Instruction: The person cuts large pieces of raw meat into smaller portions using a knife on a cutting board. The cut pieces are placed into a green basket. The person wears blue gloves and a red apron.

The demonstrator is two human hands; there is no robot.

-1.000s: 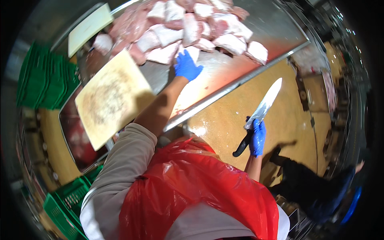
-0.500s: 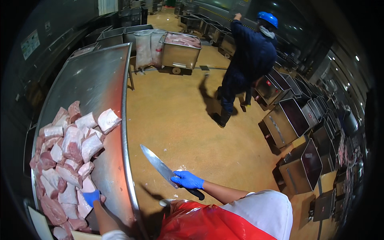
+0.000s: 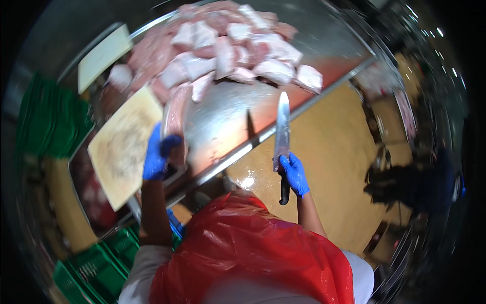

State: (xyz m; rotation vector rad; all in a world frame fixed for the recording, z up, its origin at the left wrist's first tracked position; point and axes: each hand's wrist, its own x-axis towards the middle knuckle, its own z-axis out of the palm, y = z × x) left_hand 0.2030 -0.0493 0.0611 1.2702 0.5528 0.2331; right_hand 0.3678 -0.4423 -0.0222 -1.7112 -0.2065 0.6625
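My left hand [image 3: 156, 152], in a blue glove, grips a long pink piece of meat [image 3: 176, 111] beside the right edge of a scuffed cream cutting board [image 3: 116, 149]. My right hand [image 3: 296, 175], also gloved, holds a large knife [image 3: 282, 126] by its black handle, blade pointing up the picture, near the steel table's [image 3: 217, 116] edge. A pile of pale pink and white meat pieces [image 3: 223, 55] covers the far part of the table. A smaller white board [image 3: 101, 58] lies at the upper left.
Green crates [image 3: 50, 116] stand stacked at the left, with more [image 3: 96, 268] at lower left. A metal tub [image 3: 86, 177] with red contents is under the board. A co-worker in dark clothing [image 3: 420, 185] is on the floor [image 3: 334, 131] at right, near wheeled metal bins [image 3: 390, 116].
My left hand has drawn back from the pile toward the board with a piece of meat. The view swung right and returned. The knife is more upright. The co-worker has moved.
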